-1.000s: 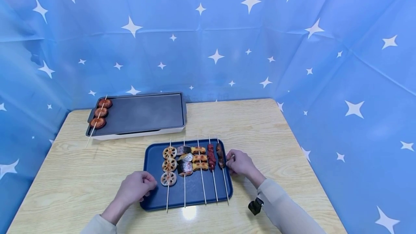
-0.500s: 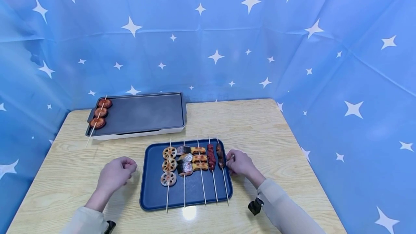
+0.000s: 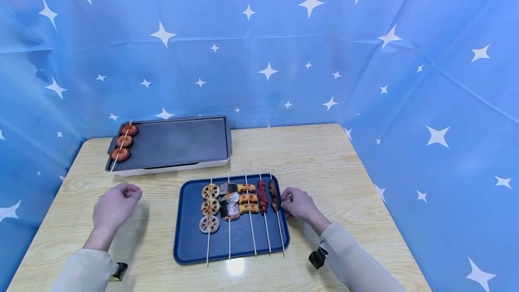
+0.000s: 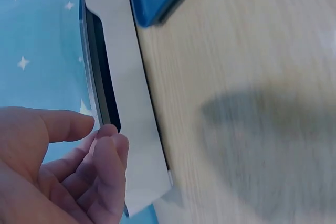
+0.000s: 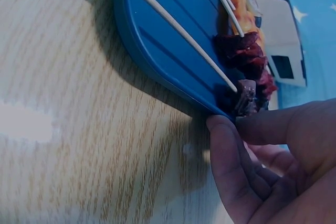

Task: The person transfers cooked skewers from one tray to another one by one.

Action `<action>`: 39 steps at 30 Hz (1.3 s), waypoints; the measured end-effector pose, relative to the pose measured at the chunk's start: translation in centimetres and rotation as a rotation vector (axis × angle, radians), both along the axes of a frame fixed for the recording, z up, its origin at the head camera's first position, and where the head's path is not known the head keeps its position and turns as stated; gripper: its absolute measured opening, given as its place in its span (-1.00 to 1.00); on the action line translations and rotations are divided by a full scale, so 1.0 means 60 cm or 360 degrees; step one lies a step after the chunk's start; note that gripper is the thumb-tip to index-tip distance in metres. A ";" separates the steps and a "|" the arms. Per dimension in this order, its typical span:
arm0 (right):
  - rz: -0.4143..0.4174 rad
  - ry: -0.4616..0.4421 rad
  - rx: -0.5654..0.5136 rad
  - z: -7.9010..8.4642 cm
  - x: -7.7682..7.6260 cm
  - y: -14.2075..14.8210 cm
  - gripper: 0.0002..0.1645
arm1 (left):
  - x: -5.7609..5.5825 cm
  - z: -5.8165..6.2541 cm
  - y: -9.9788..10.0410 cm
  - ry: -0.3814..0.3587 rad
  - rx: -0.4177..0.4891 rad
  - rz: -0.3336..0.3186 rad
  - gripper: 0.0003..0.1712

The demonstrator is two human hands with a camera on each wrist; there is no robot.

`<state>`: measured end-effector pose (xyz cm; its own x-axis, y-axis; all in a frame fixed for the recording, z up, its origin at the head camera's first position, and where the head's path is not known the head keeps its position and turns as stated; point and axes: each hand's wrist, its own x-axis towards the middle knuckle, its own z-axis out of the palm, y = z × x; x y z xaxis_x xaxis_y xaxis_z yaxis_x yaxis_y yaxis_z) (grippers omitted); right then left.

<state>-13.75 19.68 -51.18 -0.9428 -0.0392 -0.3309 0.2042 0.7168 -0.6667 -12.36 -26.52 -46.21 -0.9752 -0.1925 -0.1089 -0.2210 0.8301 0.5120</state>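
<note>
My right hand [image 3: 299,203] pinches the right rim of a blue tray [image 3: 188,247] between thumb and fingers, as the right wrist view shows. Across the tray lie several skewers: lotus root slices [image 3: 209,224], silver-skinned fish pieces [image 3: 229,211], yellow browned pieces [image 3: 248,208], dark red meat [image 3: 262,196] and brown meat [image 3: 274,193] nearest that hand. My left hand [image 3: 116,207] is above the table left of the tray, its fingers loosely bent with nothing between them. Just beyond it points the bare stick end of a skewer of round brown slices [image 3: 124,141].
A dark flat griddle [image 3: 182,141] with a white base [image 4: 126,87] stands at the back left, the brown-slice skewer along its left edge. Under everything is a light wooden table [image 3: 316,157]. A blue star-patterned curtain [image 3: 259,48] hangs behind and at both sides.
My left hand has left the tray's left side and moved left and away from me, toward the griddle's near left corner. The right hand stays at the tray's rim.
</note>
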 end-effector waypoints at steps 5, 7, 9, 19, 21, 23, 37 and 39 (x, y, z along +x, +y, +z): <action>-0.0002 0.0004 0.0003 0.000 0.001 0.001 -0.89 | -0.012 0.003 -0.027 0.0057 -0.0053 0.0085 -0.60; 0.0005 0.0005 0.0004 0.000 0.001 0.001 -0.89 | -0.016 0.006 -0.036 0.0058 -0.0049 0.0138 -0.58; 0.0011 0.0005 0.0006 -0.001 0.001 0.001 -0.90 | -0.019 0.007 -0.045 0.0067 -0.0047 0.0202 -0.57; 0.0004 -0.0009 -0.0009 0.000 0.001 0.003 -0.90 | -0.035 0.009 -0.079 0.0005 0.0044 0.0508 -0.45; 0.0014 0.0003 -0.0011 0.000 0.002 0.003 -0.90 | -0.036 0.007 -0.084 -0.0002 0.0052 0.0572 -0.43; 0.0016 0.0006 -0.0013 -0.001 0.002 0.004 -0.90 | -0.037 0.005 -0.089 -0.0009 0.0046 0.0603 -0.40; -0.0010 -0.0015 -0.0036 -0.002 0.000 0.003 -0.90 | -0.051 -0.014 -0.107 -0.0172 0.0638 0.0610 -0.29; -0.0012 -0.0008 -0.0029 -0.003 -0.001 0.003 -0.90 | -0.054 -0.016 -0.108 -0.0186 0.0717 0.0612 -0.30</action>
<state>-13.82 19.84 -51.37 -0.9416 -0.0381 -0.3347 0.2127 0.7032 -0.6785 -15.59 -33.01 -47.17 -0.8214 -0.4391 -0.3641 -0.5385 0.3862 0.7490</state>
